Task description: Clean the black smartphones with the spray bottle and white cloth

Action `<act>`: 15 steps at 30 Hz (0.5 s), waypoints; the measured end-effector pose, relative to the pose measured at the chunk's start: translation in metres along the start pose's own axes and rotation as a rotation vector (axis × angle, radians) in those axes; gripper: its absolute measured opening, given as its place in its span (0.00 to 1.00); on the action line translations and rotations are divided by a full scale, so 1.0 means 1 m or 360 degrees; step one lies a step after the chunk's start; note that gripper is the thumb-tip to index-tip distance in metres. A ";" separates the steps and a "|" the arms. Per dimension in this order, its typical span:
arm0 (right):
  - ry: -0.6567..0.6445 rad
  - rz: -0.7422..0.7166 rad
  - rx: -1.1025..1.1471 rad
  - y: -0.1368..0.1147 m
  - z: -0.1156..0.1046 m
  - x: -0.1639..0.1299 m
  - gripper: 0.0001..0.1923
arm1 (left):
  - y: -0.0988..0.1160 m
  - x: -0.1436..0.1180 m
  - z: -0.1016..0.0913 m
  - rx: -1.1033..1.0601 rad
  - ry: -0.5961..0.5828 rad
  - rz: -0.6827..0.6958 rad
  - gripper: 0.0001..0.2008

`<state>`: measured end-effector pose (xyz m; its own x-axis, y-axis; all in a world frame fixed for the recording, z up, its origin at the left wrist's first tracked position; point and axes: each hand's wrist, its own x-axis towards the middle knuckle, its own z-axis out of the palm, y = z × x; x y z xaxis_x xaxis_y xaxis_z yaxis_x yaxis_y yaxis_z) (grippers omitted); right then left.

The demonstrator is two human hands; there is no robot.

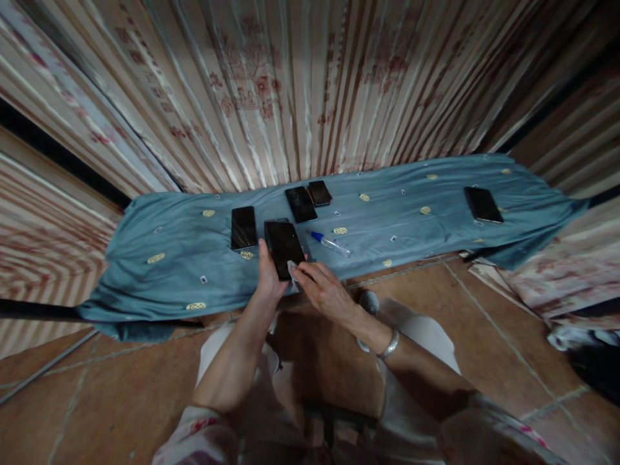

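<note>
A black smartphone is gripped at its lower left edge by my left hand, just above the blue cloth. Pressed against the phone's lower right corner is a small pale wipe, pinched in the fingers of my right hand. A silver bracelet sits on my right wrist.
Several other dark phones lie on the blue cloth: one at the left, two at the back, one far right. A small clear bottle with a blue cap lies beside my hands. Striped curtains hang behind; tiled floor below.
</note>
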<state>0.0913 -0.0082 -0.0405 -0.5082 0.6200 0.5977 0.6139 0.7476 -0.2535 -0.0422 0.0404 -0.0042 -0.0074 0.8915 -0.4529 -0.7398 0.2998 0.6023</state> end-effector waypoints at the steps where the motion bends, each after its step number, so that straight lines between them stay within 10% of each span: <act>1: -0.0009 0.0005 0.0001 0.000 -0.001 -0.001 0.21 | 0.001 -0.001 0.000 0.0008 -0.0017 0.0004 0.33; 15: -0.0043 -0.0003 0.0005 -0.001 -0.006 -0.002 0.22 | 0.012 -0.008 -0.012 0.0017 -0.0004 0.0034 0.32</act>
<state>0.0953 -0.0116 -0.0373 -0.5255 0.6248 0.5775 0.6110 0.7495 -0.2548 -0.0589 0.0325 -0.0007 -0.0215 0.8985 -0.4384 -0.7321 0.2845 0.6190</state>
